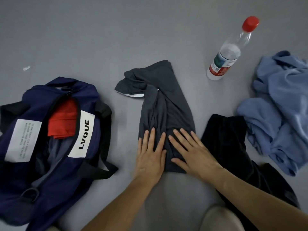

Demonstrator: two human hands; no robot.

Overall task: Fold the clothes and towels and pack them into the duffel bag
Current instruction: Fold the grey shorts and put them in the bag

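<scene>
Nearby, on the right, a black garment lies just beside the dark grey shirt, its near end running under the right forearm; beyond it a crumpled light blue towel is heaped at the right edge; a clear plastic bottle with a red cap stands upright behind both, well apart from the shirt. To the left sits the navy duffel bag, unzipped, a folded red item showing inside its opening; the bag is near the shirt but apart from it. Both hands press flat on the shirt's near end, fingers straight and spread; the left hand and right hand lie side by side. Everything rests on a plain grey floor; a small white scrap lies far left.
</scene>
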